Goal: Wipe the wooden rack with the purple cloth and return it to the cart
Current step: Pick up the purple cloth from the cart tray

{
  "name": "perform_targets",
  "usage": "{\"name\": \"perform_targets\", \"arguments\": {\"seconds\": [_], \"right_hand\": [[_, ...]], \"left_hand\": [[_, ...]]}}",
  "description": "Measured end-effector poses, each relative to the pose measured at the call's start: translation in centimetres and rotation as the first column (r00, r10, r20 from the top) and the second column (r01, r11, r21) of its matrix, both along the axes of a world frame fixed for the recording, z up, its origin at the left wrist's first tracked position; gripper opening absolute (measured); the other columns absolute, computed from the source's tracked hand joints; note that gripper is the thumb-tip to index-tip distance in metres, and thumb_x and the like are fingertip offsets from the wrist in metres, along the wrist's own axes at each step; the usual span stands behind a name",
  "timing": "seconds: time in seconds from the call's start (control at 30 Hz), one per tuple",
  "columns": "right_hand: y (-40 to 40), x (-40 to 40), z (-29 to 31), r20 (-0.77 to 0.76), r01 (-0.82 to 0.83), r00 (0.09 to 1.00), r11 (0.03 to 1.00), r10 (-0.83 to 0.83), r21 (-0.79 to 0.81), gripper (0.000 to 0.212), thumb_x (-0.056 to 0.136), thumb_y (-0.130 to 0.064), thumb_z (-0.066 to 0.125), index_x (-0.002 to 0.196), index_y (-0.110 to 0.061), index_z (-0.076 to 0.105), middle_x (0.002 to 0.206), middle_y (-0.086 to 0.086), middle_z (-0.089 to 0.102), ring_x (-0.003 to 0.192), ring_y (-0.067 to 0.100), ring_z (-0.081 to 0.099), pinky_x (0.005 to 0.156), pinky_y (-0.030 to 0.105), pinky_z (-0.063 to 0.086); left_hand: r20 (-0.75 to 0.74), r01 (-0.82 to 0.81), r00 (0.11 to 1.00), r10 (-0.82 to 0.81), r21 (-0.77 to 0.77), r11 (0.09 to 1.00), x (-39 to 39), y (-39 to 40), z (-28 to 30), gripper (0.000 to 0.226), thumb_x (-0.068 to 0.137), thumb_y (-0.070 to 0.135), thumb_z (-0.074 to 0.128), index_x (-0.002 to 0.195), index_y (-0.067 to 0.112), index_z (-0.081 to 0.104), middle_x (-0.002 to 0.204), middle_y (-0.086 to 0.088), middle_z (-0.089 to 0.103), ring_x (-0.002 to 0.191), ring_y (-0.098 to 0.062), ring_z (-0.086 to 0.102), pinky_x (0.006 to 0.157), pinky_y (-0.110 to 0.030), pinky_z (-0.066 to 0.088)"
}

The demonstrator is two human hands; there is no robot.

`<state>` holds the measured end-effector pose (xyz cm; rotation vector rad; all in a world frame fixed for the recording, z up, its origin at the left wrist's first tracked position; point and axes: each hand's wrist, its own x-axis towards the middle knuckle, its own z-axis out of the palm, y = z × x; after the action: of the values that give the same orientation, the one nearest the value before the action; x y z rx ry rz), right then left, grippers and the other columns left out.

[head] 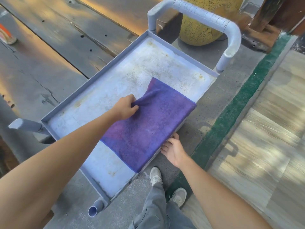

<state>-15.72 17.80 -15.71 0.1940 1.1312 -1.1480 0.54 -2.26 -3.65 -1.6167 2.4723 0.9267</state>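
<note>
A purple cloth (148,124) is spread over something flat and raised on the grey cart (92,100), hanging over the cart's right rim. Whatever lies under the cloth is hidden. My left hand (125,108) pinches a fold at the cloth's left edge and lifts it a little. My right hand (173,149) reaches in under the cloth's right edge at the cart's side; its fingertips are hidden, so I cannot tell whether it holds anything. No wooden rack shows.
The cart's grey handle (231,35) arches at the far end. A yellow speckled pot (198,27) stands behind it. Dark wooden planks (49,47) lie to the left. A green strip (239,100) and pale flooring run on the right. My shoes (166,185) are beside the cart.
</note>
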Motion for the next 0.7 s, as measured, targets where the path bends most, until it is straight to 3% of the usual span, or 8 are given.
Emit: {"name": "perform_targets", "arguments": {"seconds": [0.07,0.13,0.23,0.3,0.43,0.6,0.7], "right_hand": [[0.1,-0.1,0.3,-0.08,-0.001,0.997,1.0,0.001,0.002,0.044,0.1,-0.002,0.049,0.131,-0.033,0.045,0.118,0.014,0.066,0.109,0.03,0.06,0.11,0.05,0.043],[0.4,-0.9,0.6,-0.211,-0.006,0.977,1.0,0.009,0.018,0.04,0.097,0.001,0.055,0.12,-0.031,0.052,0.127,0.013,0.064,0.111,0.028,0.062,0.108,0.05,0.046],[1.5,-3.7,1.3,-0.326,-0.078,0.943,0.997,0.07,-0.011,0.031,0.091,0.003,0.067,0.1,-0.027,0.069,0.114,0.014,0.068,0.094,0.023,0.068,0.086,0.037,0.057],[2.3,-6.4,2.7,-0.343,-0.08,0.937,0.996,0.065,-0.028,0.027,0.089,0.003,0.07,0.091,-0.023,0.074,0.102,0.011,0.07,0.084,0.018,0.069,0.077,0.031,0.056],[2.5,-12.1,5.9,-0.339,-0.039,0.941,0.993,0.001,-0.107,0.027,0.085,0.004,0.073,0.105,-0.014,0.07,0.097,0.008,0.077,0.082,0.019,0.073,0.076,0.03,0.057],[1.8,-17.8,11.7,-0.454,-0.093,0.891,0.982,0.009,-0.162,0.044,0.074,-0.004,0.081,0.117,-0.008,0.071,0.106,0.012,0.079,0.087,0.019,0.077,0.071,0.028,0.061],[0.9,-20.0,15.0,-0.54,-0.131,0.841,0.973,0.009,-0.188,0.048,0.072,-0.006,0.084,0.119,-0.01,0.072,0.108,0.012,0.079,0.093,0.018,0.077,0.074,0.025,0.06]], "left_hand": [[-0.046,-0.041,0.998,0.04,-0.017,0.999,0.1,0.3,0.2,0.015,0.096,0.013,0.059,0.101,0.005,0.049,0.095,-0.01,0.057,0.086,-0.026,0.05,0.069,-0.033,0.033],[-0.101,-0.071,0.992,0.07,-0.005,0.997,0.1,0.7,0.5,0.024,0.096,0.012,0.059,0.116,0.003,0.048,0.101,-0.015,0.065,0.09,-0.03,0.056,0.077,-0.038,0.043],[-0.173,-0.076,0.982,0.081,0.037,0.996,0.2,0.7,1.3,0.041,0.096,0.012,0.059,0.134,0.014,0.044,0.101,-0.017,0.072,0.094,-0.035,0.062,0.09,-0.042,0.048],[-0.191,-0.043,0.98,0.049,0.038,0.998,0.1,0.2,2.2,0.038,0.096,0.012,0.061,0.131,0.021,0.055,0.102,-0.009,0.072,0.096,-0.028,0.063,0.093,-0.037,0.048],[-0.244,-0.035,0.969,0.043,0.039,0.999,-0.6,-1.3,4.1,0.015,0.091,0.013,0.07,0.097,0.026,0.076,0.096,0.006,0.071,0.096,-0.018,0.064,0.085,-0.027,0.045],[-0.35,-0.092,0.93,0.114,0.076,0.993,-2.7,-3.5,7.5,0.014,0.087,0.019,0.078,0.101,0.021,0.081,0.095,0.003,0.074,0.087,-0.012,0.063,0.073,-0.021,0.046],[-0.405,-0.067,0.907,0.116,0.133,0.989,-4.5,-4.7,9.6,0.012,0.088,0.01,0.076,0.098,0.013,0.082,0.098,0.004,0.077,0.089,-0.01,0.067,0.082,-0.025,0.05]]}}
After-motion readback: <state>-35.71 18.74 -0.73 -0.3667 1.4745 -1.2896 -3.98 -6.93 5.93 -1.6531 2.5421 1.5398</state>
